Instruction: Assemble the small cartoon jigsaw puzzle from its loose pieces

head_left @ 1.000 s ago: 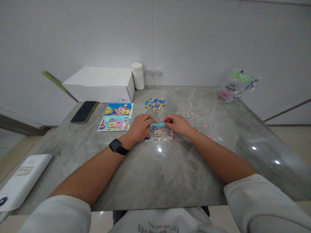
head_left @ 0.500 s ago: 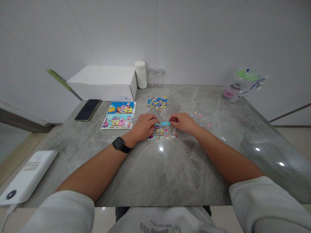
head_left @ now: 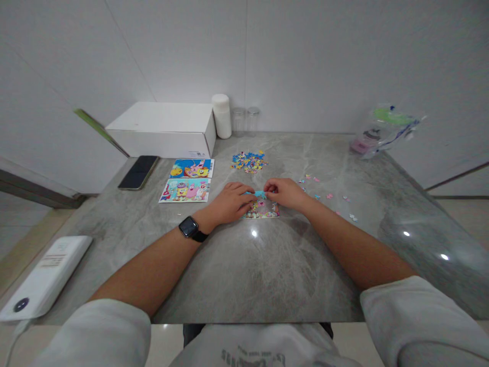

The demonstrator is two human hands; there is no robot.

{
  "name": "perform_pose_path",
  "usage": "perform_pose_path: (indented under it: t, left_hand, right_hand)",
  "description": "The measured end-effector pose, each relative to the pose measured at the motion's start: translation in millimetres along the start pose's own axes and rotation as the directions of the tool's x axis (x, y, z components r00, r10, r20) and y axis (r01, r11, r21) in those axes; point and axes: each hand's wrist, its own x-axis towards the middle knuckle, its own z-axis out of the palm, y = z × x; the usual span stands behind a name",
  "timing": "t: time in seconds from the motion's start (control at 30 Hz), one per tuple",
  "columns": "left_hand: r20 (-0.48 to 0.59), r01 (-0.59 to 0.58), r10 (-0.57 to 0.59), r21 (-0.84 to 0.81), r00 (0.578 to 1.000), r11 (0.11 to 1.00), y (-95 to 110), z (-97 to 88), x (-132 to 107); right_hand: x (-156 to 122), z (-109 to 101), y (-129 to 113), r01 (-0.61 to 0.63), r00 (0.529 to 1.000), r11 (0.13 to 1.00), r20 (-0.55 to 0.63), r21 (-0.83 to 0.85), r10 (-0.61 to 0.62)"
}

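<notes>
A partly assembled cartoon jigsaw puzzle (head_left: 263, 214) lies on the grey marbled table in front of me, with a bare patch inside its border. My left hand (head_left: 234, 203) rests over the puzzle's left half, fingers stretched out and covering that side. At the top right of the puzzle, my right hand (head_left: 283, 193) has thumb and fingertips pinched together by the light-blue border. Whatever is between those fingertips is too small and hidden to make out. Beyond both hands sits a heap of loose puzzle pieces (head_left: 249, 162). Several scattered pieces (head_left: 329, 196) lie to the right of my right hand.
Two cartoon picture cards (head_left: 184, 191) lie left of the puzzle, beside a phone (head_left: 138, 172). Behind them stand a white box (head_left: 160, 142), a white bottle (head_left: 222, 117) and two clear glasses (head_left: 252, 122). A plastic bag (head_left: 382, 133) is back right; a white power bank (head_left: 48, 275) lies front left.
My left hand has slid right across the puzzle and now hides its left side. The right hand's fingertips have shifted slightly left along the top border.
</notes>
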Motion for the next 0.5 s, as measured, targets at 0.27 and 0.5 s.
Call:
perform_pose_path:
  t: [0.27, 0.5]
  left_hand:
    - [0.022, -0.007, 0.007, -0.005, 1.000, 1.000, -0.2, 1.3, -0.8]
    - [0.021, 0.002, -0.002, -0.016, 1.000, 1.000, -0.1, 1.1, -0.5]
  right_hand:
    - [-1.8, -7.6, -3.1, -0.031, 0.999, 0.996, 0.020, -0.081, 0.033]
    - [-2.8, -13.3, -6.1, -0.061, 0.994, 0.994, 0.083, -0.094, 0.069]
